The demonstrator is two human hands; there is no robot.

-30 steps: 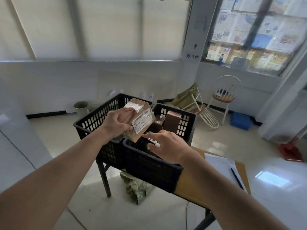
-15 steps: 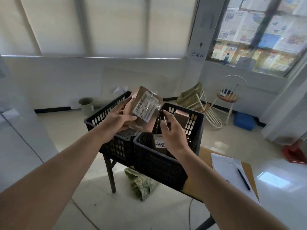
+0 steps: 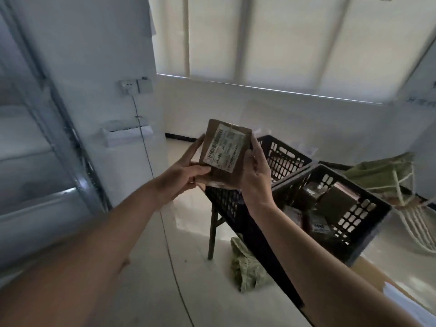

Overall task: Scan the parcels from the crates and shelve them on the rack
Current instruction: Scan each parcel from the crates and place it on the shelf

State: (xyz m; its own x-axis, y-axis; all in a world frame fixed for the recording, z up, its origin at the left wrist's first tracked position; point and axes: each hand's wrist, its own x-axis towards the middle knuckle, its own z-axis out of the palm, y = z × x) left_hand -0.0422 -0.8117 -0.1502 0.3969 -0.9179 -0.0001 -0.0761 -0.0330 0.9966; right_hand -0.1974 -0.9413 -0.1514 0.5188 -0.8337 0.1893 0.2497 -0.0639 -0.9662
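Evidently light: flat cardboard parcel (image 3: 224, 153) held upright above the near crate (image 3: 278, 154), label facing viewer. Left hand (image 3: 186, 172) grips its lower left edge, right hand (image 3: 253, 171) curls around the right edge. Stiff board; opposite-edge hold looks secure.

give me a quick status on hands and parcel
Left hand and right hand both grip the parcel, label up. Crates behind. Nothing in the way.
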